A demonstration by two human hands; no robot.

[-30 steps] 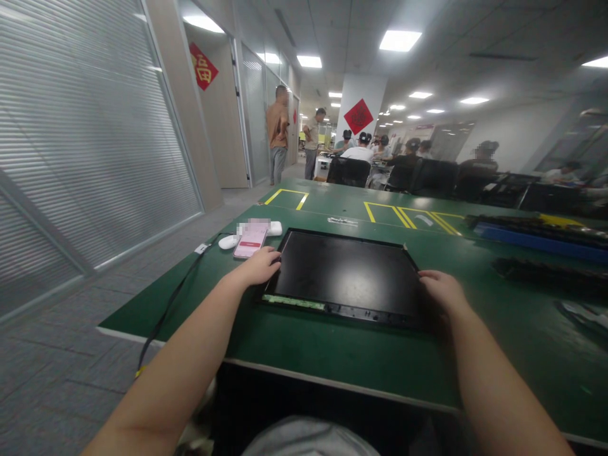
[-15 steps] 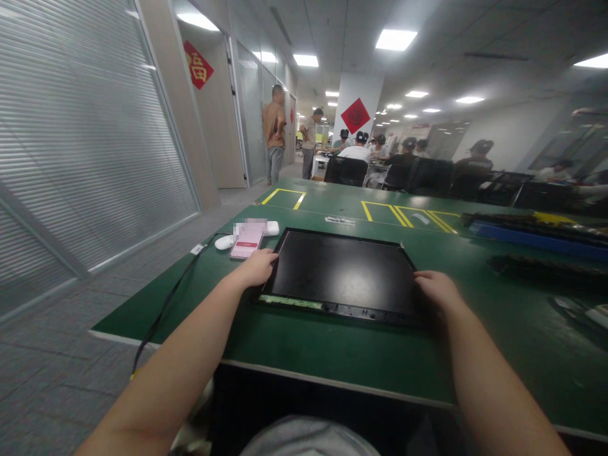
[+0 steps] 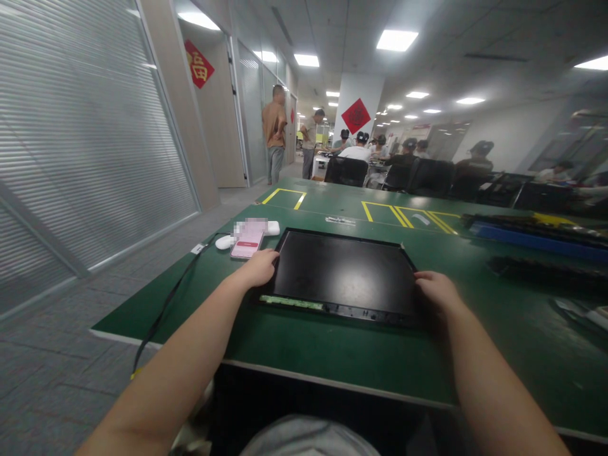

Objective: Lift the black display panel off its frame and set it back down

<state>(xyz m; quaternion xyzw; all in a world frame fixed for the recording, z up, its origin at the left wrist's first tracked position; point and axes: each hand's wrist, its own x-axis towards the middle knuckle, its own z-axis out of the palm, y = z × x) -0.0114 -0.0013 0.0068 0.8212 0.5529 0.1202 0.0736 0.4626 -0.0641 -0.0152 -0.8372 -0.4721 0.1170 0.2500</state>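
A black flat display panel (image 3: 344,269) lies on the green table (image 3: 294,345) in front of me, its dark face up and reflecting a ceiling light. Along its near edge, on the left, runs a narrow green circuit strip (image 3: 291,303). My left hand (image 3: 259,267) is closed on the panel's left edge. At the right edge, my right hand (image 3: 436,288) grips the frame, thumb and fingers together. The undersides of the panel and some fingertips are hidden.
A phone (image 3: 247,244) and a white rounded device (image 3: 223,242) sit left of the panel, beside a black cable (image 3: 166,301). Yellow tape marks (image 3: 401,215) the table's far part. Dark strips by a blue tray (image 3: 536,239) lie at right. Several people sit beyond.
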